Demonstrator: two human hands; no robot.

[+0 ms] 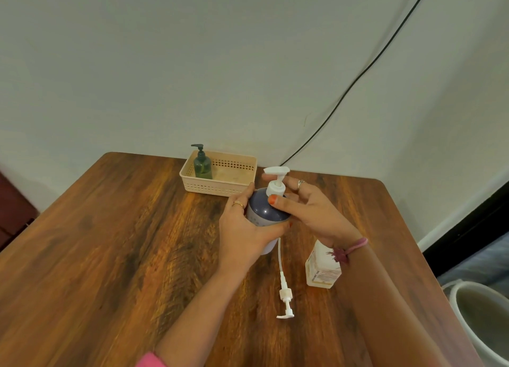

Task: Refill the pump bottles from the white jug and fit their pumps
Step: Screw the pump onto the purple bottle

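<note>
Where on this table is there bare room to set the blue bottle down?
The wide wooden stretch left of the left hand is bare, up to the basket. Crowded: right of the blue bottle, where the loose pump and white jug sit.

- Three bottles: one purple pump bottle (265, 211), one green pump bottle (203, 165), one clear labelled bottle (322, 267)
- One loose white pump (285, 297)
- One beige basket (220, 186)
- One white bucket (480, 318)
- One black cable (358, 80)
- Two hands
</note>
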